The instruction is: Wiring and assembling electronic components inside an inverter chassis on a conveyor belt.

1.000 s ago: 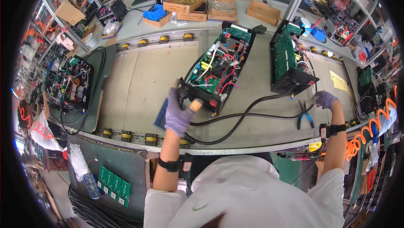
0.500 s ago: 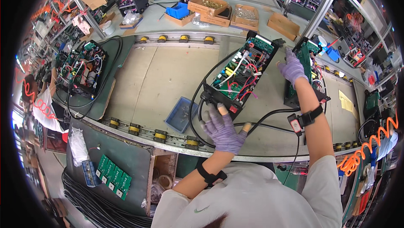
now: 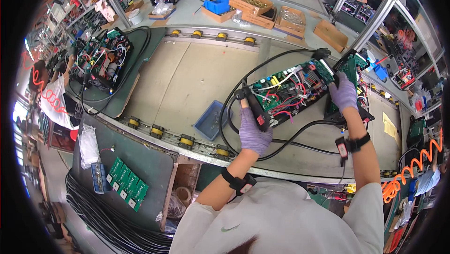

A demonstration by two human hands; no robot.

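An open black electronics chassis [image 3: 281, 95], packed with green circuit boards and red, white and yellow wires, lies slanted before me. My left hand [image 3: 253, 133], in a purple glove, grips its black end panel by the red switch. At the opposite end, my gloved right hand [image 3: 344, 93] is closed on the chassis; some fingertips are hidden. A black power cord [image 3: 307, 126] loops around the unit, and its plug [image 3: 321, 53] rests past the far end. Just right of my right hand stands a second chassis [image 3: 349, 64], partly covered by that hand.
A blue tray [image 3: 210, 122] with small parts sits left of my left hand. Another wired chassis [image 3: 105, 59] rests on a green board at left. Cardboard boxes [image 3: 251, 3] of screws stand on the far bench. Yellow rollers [image 3: 186, 141] line the near rail; green circuit boards [image 3: 126, 183] lie below.
The chassis has turned clockwise, its far end swinging right. My left hand has closed on its near end; my right hand has moved onto its other end. The whole view has shifted slightly.
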